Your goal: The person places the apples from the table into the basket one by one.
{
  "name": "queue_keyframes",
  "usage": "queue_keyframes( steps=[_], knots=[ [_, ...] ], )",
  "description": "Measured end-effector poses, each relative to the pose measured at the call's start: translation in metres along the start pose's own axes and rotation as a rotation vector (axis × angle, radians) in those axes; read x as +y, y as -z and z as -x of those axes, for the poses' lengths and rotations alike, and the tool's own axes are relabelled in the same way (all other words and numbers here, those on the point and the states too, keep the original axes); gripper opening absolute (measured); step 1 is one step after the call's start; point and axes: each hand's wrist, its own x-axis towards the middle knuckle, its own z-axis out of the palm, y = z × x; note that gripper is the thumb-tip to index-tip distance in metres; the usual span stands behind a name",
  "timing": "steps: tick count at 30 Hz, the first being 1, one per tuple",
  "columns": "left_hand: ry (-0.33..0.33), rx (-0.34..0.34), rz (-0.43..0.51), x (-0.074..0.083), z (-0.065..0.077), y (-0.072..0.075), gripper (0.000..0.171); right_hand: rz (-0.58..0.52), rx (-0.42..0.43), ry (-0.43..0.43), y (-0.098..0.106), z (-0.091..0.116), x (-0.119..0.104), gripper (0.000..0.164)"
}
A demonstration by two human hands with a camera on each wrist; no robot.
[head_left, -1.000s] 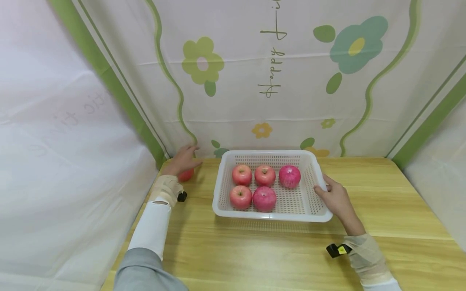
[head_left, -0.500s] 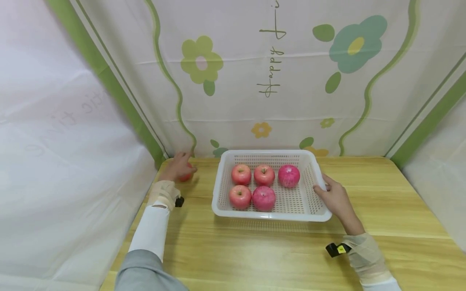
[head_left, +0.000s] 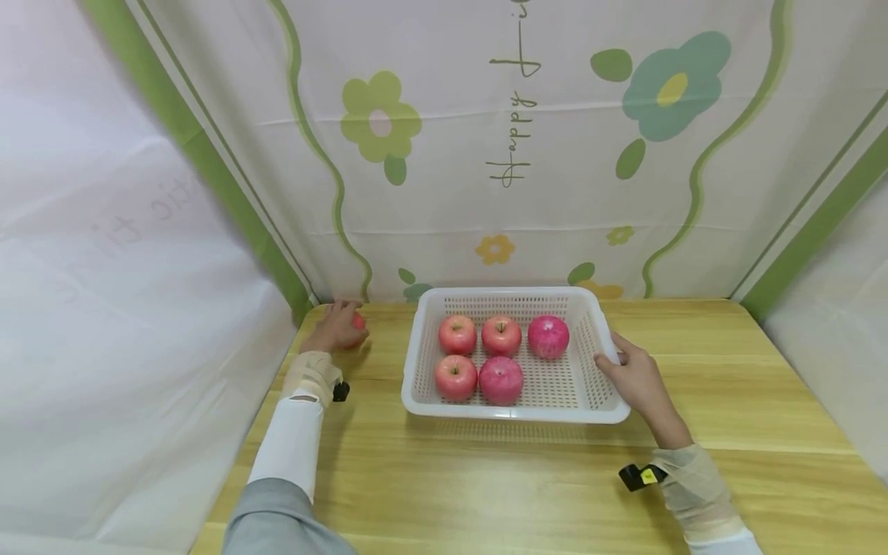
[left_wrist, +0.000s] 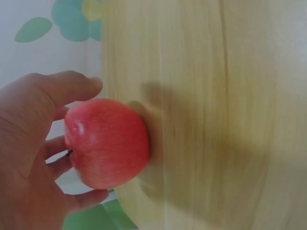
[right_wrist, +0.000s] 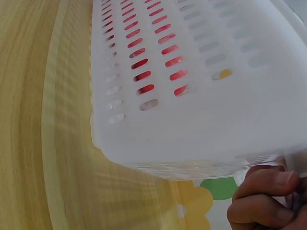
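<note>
A red apple [left_wrist: 108, 143] sits on the table at the far left, its stem turned toward my palm in the left wrist view. My left hand [head_left: 338, 327] curls round it from above, thumb along one side and fingers at the other; the hand covers part of it in the head view. With my right hand [head_left: 636, 375] I grip the right rim of a white slotted plastic basket [head_left: 458, 410]. Several apples lie inside, among them a pale red one [head_left: 455, 378] and a deeper pink one [head_left: 548, 337]. In the right wrist view, curled fingers [right_wrist: 261, 208] show by the basket's rim.
The wooden table [head_left: 513, 486] ends at a white cloth wall [head_left: 444, 193] printed with flowers, close behind the basket and the left apple. Another cloth wall [head_left: 139, 308] runs along the left side. Inside the basket, the right end shows bare floor.
My left hand has lowered and drawn slightly left, its fingers curling in round the lone apple. The right hand keeps its grip on the basket, and the apples inside have not moved.
</note>
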Motion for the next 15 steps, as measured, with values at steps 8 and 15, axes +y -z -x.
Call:
queue_keyframes(
  steps=[8, 15],
  knots=[
    [-0.005, 0.005, 0.008, -0.0076, 0.0017, -0.0065, 0.066, -0.002, 0.006, 0.010, -0.0011, 0.0003, 0.0014, 0.072],
    [0.012, 0.008, 0.023, -0.0068, 0.0019, -0.0082, 0.068, -0.022, 0.014, 0.016, -0.0015, 0.0015, 0.0000, 0.070]
  ],
)
